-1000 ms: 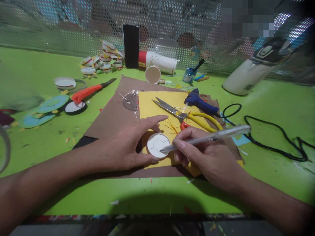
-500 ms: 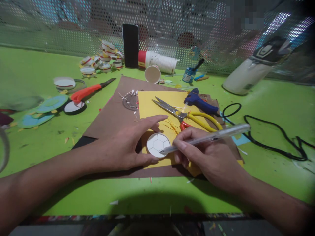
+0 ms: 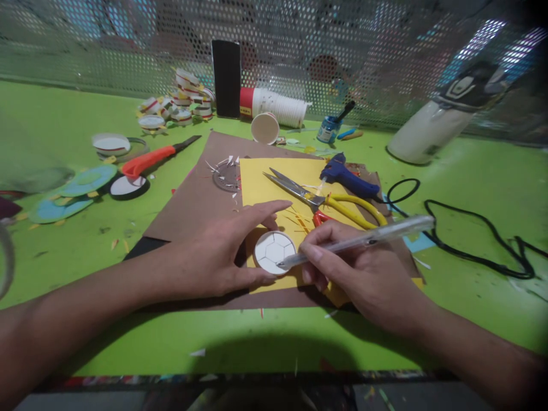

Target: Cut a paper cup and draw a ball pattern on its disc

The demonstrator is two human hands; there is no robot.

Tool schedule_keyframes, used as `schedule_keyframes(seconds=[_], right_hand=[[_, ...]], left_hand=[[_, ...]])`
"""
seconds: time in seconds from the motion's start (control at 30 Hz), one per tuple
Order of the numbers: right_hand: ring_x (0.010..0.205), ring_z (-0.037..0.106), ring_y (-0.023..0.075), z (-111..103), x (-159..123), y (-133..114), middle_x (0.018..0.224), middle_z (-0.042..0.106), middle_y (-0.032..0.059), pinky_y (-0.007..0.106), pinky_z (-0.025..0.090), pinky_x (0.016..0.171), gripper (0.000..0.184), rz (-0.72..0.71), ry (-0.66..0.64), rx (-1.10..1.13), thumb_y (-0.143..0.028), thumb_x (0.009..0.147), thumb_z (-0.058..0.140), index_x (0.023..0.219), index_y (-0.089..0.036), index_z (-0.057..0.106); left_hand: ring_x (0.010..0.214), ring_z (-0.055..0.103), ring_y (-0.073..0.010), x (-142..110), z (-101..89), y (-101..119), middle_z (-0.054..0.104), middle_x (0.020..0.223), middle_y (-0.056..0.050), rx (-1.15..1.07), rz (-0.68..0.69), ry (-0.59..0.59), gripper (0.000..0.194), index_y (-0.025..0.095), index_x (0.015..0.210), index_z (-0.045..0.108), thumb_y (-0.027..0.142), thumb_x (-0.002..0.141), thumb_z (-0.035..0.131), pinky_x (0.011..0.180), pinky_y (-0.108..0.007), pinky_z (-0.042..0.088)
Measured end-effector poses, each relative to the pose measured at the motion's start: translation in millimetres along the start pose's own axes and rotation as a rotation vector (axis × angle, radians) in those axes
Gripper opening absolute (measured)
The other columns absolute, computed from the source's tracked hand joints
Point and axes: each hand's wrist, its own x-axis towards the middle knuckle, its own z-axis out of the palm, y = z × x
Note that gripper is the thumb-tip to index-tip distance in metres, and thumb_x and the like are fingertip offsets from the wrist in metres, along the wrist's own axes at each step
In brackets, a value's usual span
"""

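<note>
A small round white disc (image 3: 274, 246), marked with a football-like pattern of dark lines, lies on a yellow sheet of paper (image 3: 261, 177). My left hand (image 3: 226, 245) steadies it, thumb at the near edge and a bent finger at the far edge, the index finger stretched out above. In my right hand (image 3: 351, 262) is a clear pen (image 3: 385, 231), its tip touching the disc's lower part. Beyond my right hand, scissors (image 3: 317, 200) with yellow and red handles rest on the yellow paper. A blue glue gun (image 3: 351, 177) sits beside them.
Brown card (image 3: 188, 188) lies beneath the yellow paper. To the left are an orange-handled cutter (image 3: 149, 161) and blue discs (image 3: 88, 181). Farther back stand a phone (image 3: 226, 80), stacked paper cups (image 3: 278, 107), a paint jar (image 3: 329, 130) and a bottle (image 3: 432, 128). A black cable (image 3: 475, 264) loops right.
The view has shifted very slightly. My hands, the pen and the disc keep nearly the same positions, with the pen tip still on the disc.
</note>
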Motion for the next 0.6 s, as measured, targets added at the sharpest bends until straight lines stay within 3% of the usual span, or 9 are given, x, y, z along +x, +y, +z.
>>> schedule_keyframes(seconds=[0.6], right_hand=[[0.053, 0.056, 0.0118, 1.1, 0.7, -0.4, 0.062, 0.062, -0.001, 0.026, 0.049, 0.051, 0.017, 0.025, 0.01, 0.04, -0.03, 0.092, 0.057, 0.078, -0.022, 0.056]], left_hand=[[0.119, 0.06, -0.0293, -1.9, -0.4, -0.8, 0.058, 0.14, -0.009, 0.016, 0.003, 0.003, 0.08, 0.027, 0.151, 0.031, 0.041, 0.082, 0.069, 0.093, -0.039, 0.053]])
